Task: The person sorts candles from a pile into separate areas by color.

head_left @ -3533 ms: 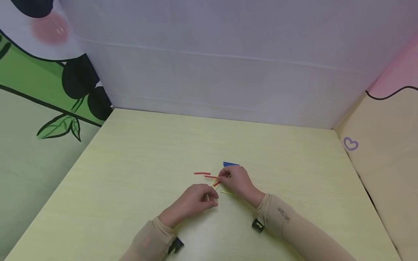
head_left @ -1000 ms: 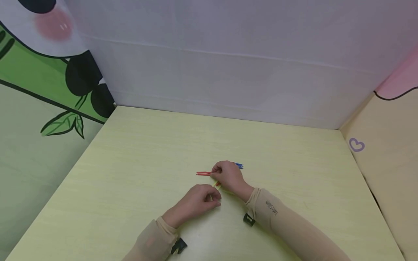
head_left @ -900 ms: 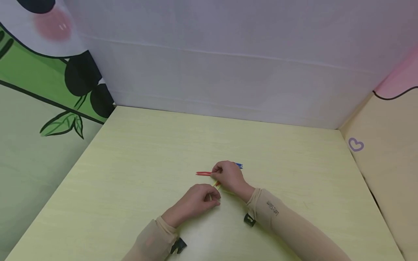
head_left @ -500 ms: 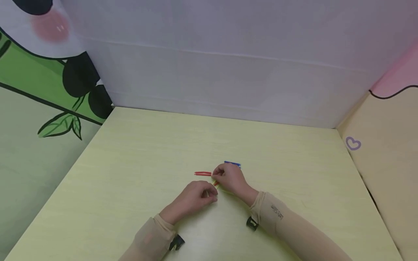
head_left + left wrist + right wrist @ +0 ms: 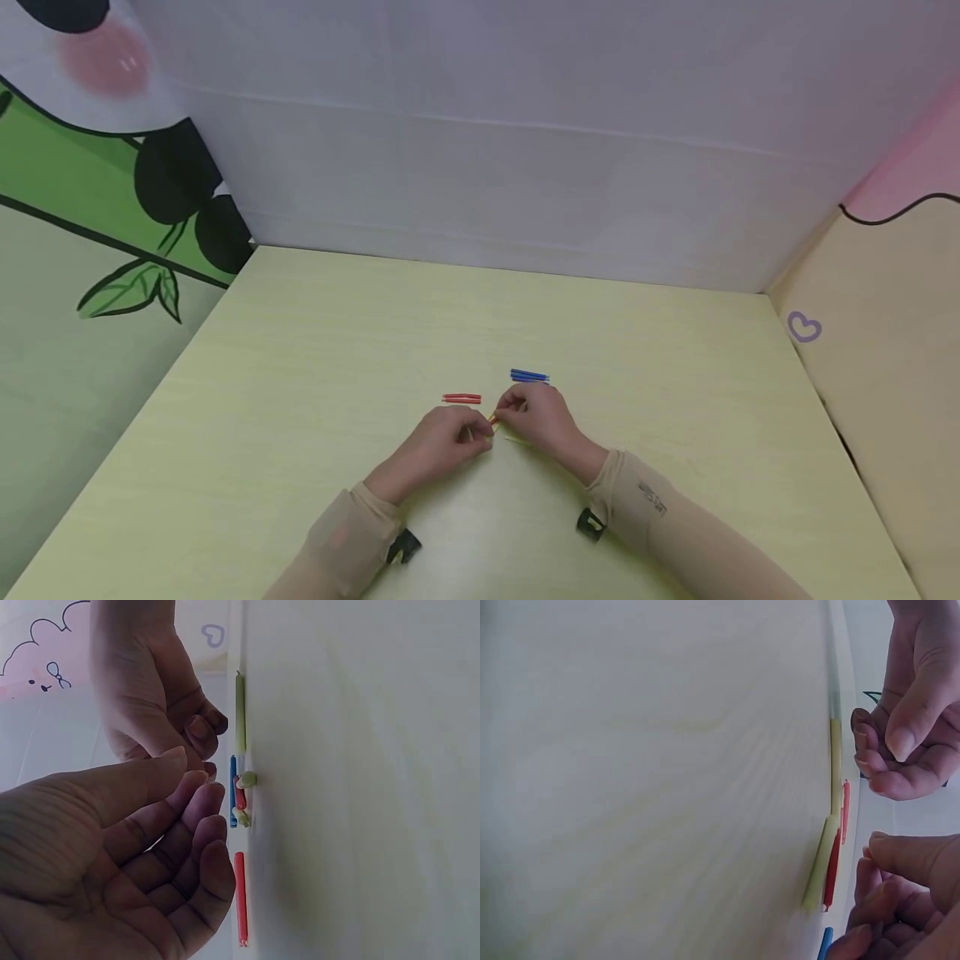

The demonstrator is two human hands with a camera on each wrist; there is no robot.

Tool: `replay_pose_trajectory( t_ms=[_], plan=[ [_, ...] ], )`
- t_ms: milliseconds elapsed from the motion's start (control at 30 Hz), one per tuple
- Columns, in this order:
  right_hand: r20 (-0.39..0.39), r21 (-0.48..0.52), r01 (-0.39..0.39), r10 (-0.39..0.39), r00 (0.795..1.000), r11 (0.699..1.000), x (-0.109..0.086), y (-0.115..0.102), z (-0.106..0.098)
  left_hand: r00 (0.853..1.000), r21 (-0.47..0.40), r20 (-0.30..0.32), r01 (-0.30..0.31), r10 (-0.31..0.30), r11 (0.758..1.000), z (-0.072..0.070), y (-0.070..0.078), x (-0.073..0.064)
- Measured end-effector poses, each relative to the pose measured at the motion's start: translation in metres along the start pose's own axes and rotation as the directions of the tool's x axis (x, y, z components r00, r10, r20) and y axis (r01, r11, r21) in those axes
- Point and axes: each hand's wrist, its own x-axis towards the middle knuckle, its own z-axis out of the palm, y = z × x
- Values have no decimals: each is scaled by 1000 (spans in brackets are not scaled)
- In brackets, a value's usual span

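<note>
Slim candles in red, blue and yellow lie on the table between and beyond the hands. The left hand [image 5: 435, 446] hovers over the near side of the pile, fingers loosely bent and holding nothing visible. Close to its fingertips, a red candle [image 5: 832, 870] lies beside a pale yellow candle [image 5: 821, 862]. The right hand [image 5: 543, 421] is just right of these, its thumb and index fingertips close together with no candle showing between them. Two red candles [image 5: 461, 398] lie side by side behind the left hand. Several blue candles [image 5: 528, 376] lie grouped behind the right hand.
Another yellow candle [image 5: 515, 439] lies below the right hand, partly hidden. The pale wooden table [image 5: 300, 350] meets a white back wall [image 5: 510, 192], with printed panels at both sides. Black wrist straps [image 5: 592, 523] show under the sleeves.
The right hand carried a red candle leftward, laid it alongside another red one and let go. It has since drawn back right and nearer. The left hand has shifted slightly.
</note>
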Motion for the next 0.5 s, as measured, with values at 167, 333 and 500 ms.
replay_pose_trajectory(
  t_ms=[167,333,500],
  plan=[
    [-14,4,-6,6,1000,1000,-3,1,-3,1000,21,-17,-11,11,1000,-2,-1,3],
    [-19,9,-17,17,1000,1000,-6,3,-5,999,26,-36,-6,7,1000,-2,-2,7],
    [-18,23,-31,32,999,999,-10,4,-6,999,25,-37,20,-19,999,-2,-3,11]
  ],
)
